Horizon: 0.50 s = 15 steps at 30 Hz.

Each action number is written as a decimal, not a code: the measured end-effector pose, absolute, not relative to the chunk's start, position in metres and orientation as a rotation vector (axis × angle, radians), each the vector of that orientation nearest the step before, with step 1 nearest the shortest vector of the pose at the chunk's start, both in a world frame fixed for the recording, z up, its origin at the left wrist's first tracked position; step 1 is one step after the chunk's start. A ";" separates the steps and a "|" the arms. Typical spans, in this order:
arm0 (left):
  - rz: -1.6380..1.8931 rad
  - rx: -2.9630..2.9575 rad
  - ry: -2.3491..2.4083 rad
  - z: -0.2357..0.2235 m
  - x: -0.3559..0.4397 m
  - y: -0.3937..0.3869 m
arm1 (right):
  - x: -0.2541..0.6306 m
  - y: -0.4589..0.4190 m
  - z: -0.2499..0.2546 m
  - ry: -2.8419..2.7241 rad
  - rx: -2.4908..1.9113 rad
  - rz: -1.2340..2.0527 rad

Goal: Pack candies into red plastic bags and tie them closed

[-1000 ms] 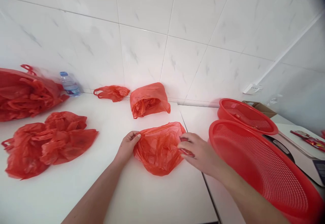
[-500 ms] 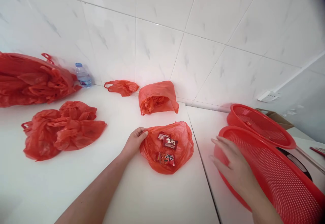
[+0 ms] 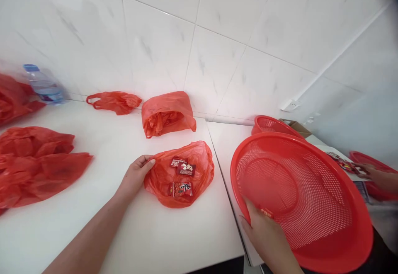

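Observation:
My left hand (image 3: 137,173) pinches the left edge of an opened red plastic bag (image 3: 202,178). Inside that bag lie a dark red packet (image 3: 185,168), another small packet (image 3: 178,162) partly under it, and a red snack packet (image 3: 180,189). On the right, my right hand (image 3: 264,232) grips the near-left rim of a large red mesh basket (image 3: 311,183), which is tilted. A small red packet (image 3: 266,212) shows in the basket just beyond my right hand; the hand partly hides it.
Crumpled red bags (image 3: 34,162) lie at the left, with a water bottle (image 3: 46,85) behind them. A flat red bag (image 3: 115,102) and a folded bag bundle (image 3: 168,112) rest by the wall. Another basket (image 3: 270,122) stands behind. Another person's hand (image 3: 377,176) is at far right.
My right hand has gone from open beside the large basket to gripping its rim, and the basket has shifted and tilted. The view has turned right. My left hand keeps its pinch.

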<state>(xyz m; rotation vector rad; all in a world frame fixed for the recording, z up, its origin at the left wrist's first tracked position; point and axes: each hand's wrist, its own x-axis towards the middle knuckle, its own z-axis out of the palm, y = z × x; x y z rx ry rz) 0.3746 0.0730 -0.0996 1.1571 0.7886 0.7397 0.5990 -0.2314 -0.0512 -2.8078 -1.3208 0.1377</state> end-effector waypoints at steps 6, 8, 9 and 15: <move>0.710 1.159 0.804 -0.099 0.373 0.074 | 0.603 -0.231 -0.040 -1.201 -2.884 0.255; 0.719 1.159 0.803 -0.098 0.374 0.073 | 0.609 -0.233 -0.036 -1.152 -2.829 0.332; 0.723 1.161 0.802 -0.098 0.374 0.073 | 0.613 -0.235 -0.034 -1.120 -2.771 0.377; 0.764 1.158 0.770 -0.096 0.376 0.071 | 0.646 -0.246 -0.025 -0.873 -2.549 0.584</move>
